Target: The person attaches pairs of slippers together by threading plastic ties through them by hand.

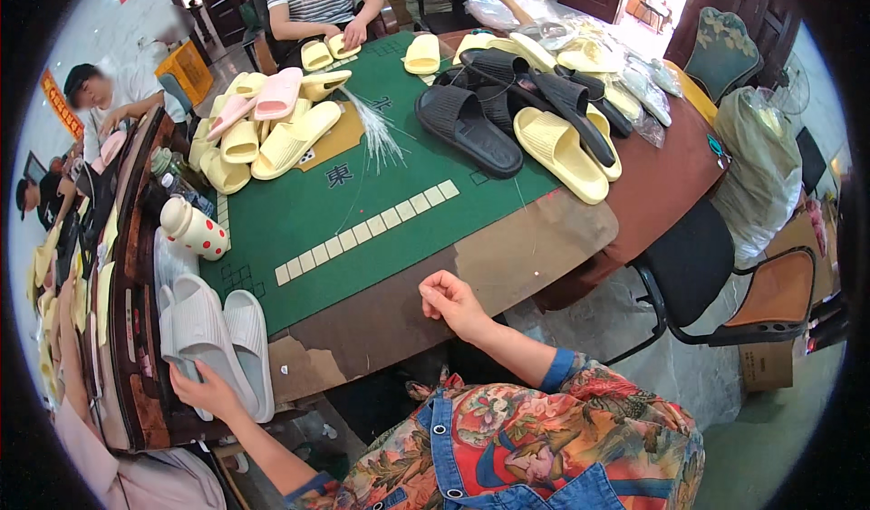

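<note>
Grey slippers (207, 320) at the table's (507, 258) near left corner, probably light and pliant, best taken by the sole's edge, where the left hand (208, 390) grips one. The right hand (453, 303), loosely curled, appears empty; yellow slippers (294, 143) lie beyond.

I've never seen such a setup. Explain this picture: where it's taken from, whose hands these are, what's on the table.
There is no machine here: a person works bare-handed. The single picture comes from a wide fisheye camera worn on that person's head, looking down, so straight edges bend near the rim. The left hand touches the grey slippers at the table's near left corner. The right hand is loosely curled by the near side; I can't make out anything in it. On the green mat are yellow slippers, pink slippers, black slippers and some white strands. A red-dotted bottle is at the left.
</note>
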Tool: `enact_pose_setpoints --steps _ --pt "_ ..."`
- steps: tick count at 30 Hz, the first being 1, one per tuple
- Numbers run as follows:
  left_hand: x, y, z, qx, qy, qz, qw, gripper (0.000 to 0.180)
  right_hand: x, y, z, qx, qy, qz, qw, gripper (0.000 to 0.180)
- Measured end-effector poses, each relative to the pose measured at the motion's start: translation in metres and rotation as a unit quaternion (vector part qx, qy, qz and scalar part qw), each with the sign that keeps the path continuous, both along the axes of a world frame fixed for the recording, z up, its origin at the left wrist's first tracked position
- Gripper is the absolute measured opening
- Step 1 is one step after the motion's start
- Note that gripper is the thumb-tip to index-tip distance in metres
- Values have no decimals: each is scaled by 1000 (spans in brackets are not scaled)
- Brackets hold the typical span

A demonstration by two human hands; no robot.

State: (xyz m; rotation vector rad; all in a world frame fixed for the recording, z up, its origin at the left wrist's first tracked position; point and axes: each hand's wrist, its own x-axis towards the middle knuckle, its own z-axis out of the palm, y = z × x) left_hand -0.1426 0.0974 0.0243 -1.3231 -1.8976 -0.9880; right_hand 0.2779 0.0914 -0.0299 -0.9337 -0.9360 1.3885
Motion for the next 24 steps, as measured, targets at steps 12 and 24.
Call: enact_pose_setpoints --steps 12,24 --pt "202 -34 -65 -184 -79 -396 896 34 103 2 69 59 12 -271 961 16" --pt "193 -12 -55 -221 -151 -402 876 18 202 147 77 75 -238 -294 923 26"
